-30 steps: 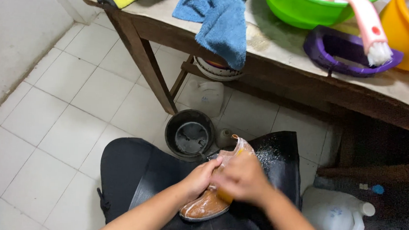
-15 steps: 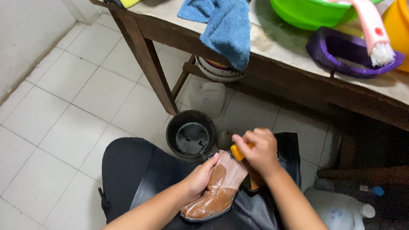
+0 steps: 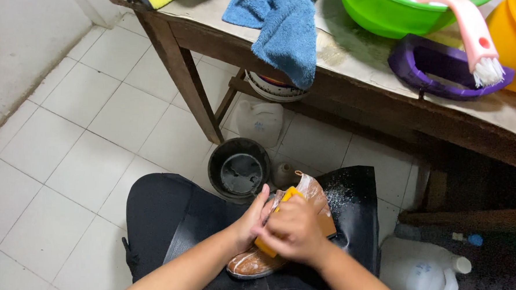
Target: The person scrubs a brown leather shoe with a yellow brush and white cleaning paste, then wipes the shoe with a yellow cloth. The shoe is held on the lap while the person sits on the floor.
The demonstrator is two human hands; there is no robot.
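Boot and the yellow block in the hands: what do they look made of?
The boot looks like tan leather or imitation, glossy and foam-streaked, with a pale sole. The yellow block in the right hand looks like sponge or a plastic brush body; matte, mostly hidden.

I count one brown boot and one yellow brush. Two hands: left hand, right hand. One black bucket. Two white jugs. On the table: one blue towel, one green basin, one pink brush, one purple tray.
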